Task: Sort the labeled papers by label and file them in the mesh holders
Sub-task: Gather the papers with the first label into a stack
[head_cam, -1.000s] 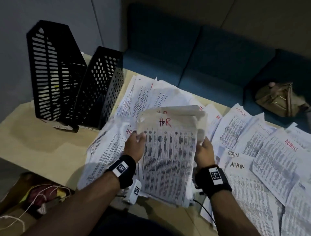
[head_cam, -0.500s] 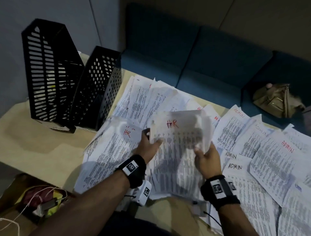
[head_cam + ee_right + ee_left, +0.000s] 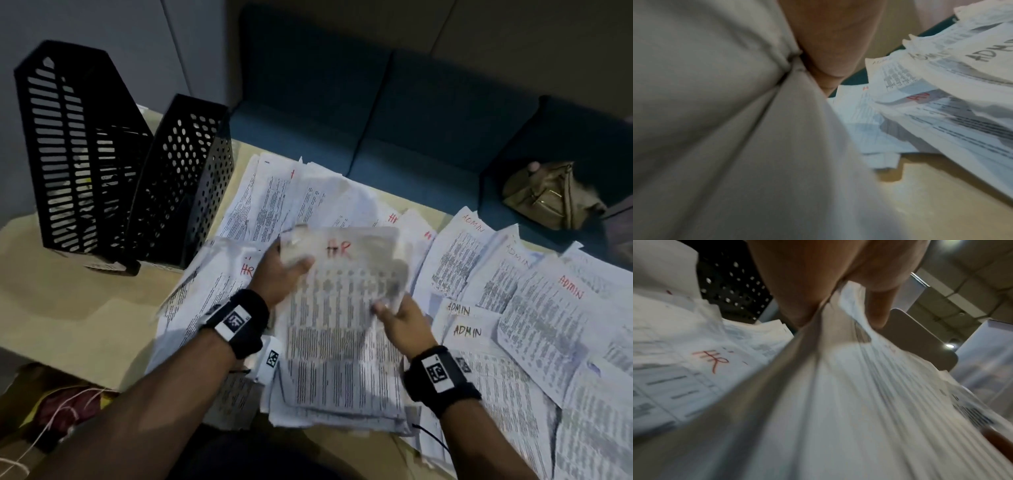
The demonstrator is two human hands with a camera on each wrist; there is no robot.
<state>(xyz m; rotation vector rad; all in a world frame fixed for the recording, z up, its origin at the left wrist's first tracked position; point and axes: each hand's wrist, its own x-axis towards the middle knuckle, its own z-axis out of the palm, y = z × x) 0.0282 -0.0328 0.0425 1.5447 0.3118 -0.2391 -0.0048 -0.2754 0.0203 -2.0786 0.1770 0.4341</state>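
A light wooden table stands against a grey wall, with a dark teal sofa along its far side and a tan bag on the sofa at the right. Both hands clamp a stack of papers marked HR at the near middle: the left hand pinches its left edge, the right hand its right edge. Loose ADMIN sheets spread to the right. Two black mesh holders stand at the far left of the table.

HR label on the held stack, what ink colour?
Red, on the held stack; clearest in the head view.
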